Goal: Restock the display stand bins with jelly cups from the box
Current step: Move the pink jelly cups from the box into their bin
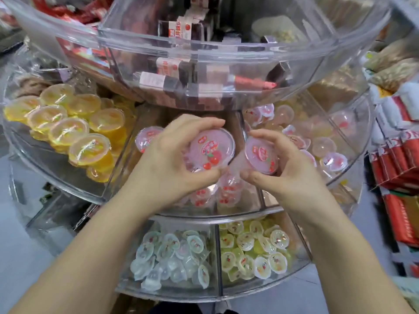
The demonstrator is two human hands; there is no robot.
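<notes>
My left hand [167, 162] grips a pink jelly cup [212, 149] with a cherry-printed lid, fingers curled over its far rim and thumb under its near side. My right hand [288, 171] holds a second pink jelly cup [261, 156], tilted toward the first. Both cups hover over the middle bin [195, 214] of the clear display stand's middle tier. More pink cups [226, 191] lie in that bin below my hands, and another pink cup [147, 138] sits at its back left. The box is not in view.
The left bin holds yellow jelly cups [74, 134]; the right bin holds pale pink small cups [322, 143]. The lower tier has clear-blue cups [172, 257] and yellow cups [256, 250]. The upper tier [204, 53] overhangs closely. Red packets [399, 159] stack at right.
</notes>
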